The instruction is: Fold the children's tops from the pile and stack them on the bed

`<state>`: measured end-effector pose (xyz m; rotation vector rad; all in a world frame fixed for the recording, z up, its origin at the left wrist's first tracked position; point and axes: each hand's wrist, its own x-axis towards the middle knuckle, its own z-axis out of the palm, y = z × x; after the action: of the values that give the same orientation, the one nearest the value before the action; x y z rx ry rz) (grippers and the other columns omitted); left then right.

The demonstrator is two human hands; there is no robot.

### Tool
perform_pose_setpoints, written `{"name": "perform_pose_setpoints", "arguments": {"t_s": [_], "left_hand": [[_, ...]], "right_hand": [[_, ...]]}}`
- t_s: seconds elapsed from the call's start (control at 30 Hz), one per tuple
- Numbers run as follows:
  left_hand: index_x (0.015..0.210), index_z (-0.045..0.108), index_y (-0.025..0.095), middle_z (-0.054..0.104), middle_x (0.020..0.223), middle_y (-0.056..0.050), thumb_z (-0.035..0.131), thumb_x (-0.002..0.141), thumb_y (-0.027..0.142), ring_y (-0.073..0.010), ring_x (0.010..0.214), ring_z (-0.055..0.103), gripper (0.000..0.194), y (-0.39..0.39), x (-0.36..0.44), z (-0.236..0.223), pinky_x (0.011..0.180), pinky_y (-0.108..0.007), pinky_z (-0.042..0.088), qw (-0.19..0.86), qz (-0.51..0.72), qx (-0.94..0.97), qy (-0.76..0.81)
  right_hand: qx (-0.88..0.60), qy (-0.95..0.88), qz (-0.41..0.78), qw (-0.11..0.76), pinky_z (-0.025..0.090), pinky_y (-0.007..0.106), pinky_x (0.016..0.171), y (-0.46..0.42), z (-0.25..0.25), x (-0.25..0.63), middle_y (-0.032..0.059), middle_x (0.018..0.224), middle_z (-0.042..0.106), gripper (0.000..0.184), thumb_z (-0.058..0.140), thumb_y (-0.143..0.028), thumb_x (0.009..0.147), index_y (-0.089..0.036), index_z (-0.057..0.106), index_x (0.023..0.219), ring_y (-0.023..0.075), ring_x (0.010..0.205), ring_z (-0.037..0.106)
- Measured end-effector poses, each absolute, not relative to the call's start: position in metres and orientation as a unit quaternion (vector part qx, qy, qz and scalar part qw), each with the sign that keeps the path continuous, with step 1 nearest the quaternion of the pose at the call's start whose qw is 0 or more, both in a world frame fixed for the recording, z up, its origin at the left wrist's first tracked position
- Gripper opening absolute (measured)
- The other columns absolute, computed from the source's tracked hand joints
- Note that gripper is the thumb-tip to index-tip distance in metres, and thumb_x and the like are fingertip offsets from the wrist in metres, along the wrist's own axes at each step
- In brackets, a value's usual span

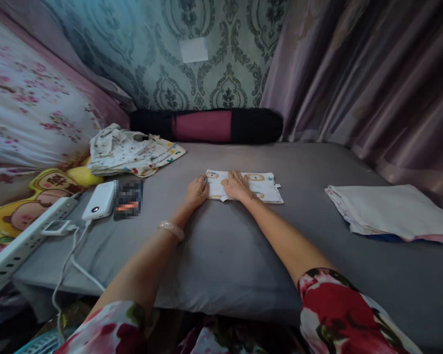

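A small folded cloth (260, 186), white with orange and green prints, lies flat on the grey-covered bed surface. Its left edge meets my left hand (198, 191), whose bent fingers close at that edge. My right hand (236, 185) rests palm down across the cloth's middle, fingers stretched out and a little apart. A small white tag sticks out from the cloth's right side.
A rumpled heap of printed cloths (127, 150) lies back left, a folded white stack (391, 209) at right. A power bank (99, 200), blurred-out object (128, 199), power strip (29, 236) and cables sit left. Behind lies a black-and-maroon bolster (203, 126).
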<state>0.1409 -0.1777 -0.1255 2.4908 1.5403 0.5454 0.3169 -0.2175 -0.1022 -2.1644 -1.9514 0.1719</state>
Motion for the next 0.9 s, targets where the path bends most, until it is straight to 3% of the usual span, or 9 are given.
{"name": "perform_pose_setpoints", "arguments": {"t_s": [0.37, 0.6, 0.9], "left_hand": [[0.112, 0.061, 0.016, 0.068, 0.107, -0.012, 0.051, 0.088, 0.022, -0.0229, 0.101, 0.061, 0.026, -0.165, 0.134, -0.147, 0.093, -0.038, 0.047, 0.102, 0.306, 0.81, 0.489], [0.098, 0.067, 0.016, 0.07, 0.101, -0.011, 0.05, 0.088, 0.018, -0.0215, 0.097, 0.062, 0.019, -0.165, 0.133, -0.145, 0.092, -0.036, 0.046, 0.097, 0.314, 0.805, 0.494], [0.092, 0.068, 0.017, 0.071, 0.096, -0.009, 0.05, 0.086, 0.017, -0.0202, 0.094, 0.062, 0.019, -0.168, 0.133, -0.139, 0.092, -0.036, 0.047, 0.103, 0.321, 0.797, 0.502]], "right_hand": [[-0.743, -0.659, 0.027, 0.114, 0.016, 0.053, 0.114, -0.215, -0.117, 0.305, 0.017, 0.153, 0.035, 0.056, 0.025, -0.036, 0.098, -0.006, 0.04, 0.143, 0.0297, 0.141, 0.028], [-0.747, -0.656, 0.06, 0.093, 0.013, 0.053, 0.115, -0.21, -0.111, 0.298, 0.0178, 0.155, 0.031, 0.054, 0.022, -0.034, 0.1, -0.007, 0.037, 0.145, 0.0286, 0.143, 0.024], [-0.714, -0.686, 0.05, 0.128, 0.014, 0.052, 0.115, -0.203, -0.111, 0.265, 0.0163, 0.154, 0.034, 0.053, 0.026, -0.036, 0.1, -0.009, 0.039, 0.144, 0.0286, 0.143, 0.025]]}}
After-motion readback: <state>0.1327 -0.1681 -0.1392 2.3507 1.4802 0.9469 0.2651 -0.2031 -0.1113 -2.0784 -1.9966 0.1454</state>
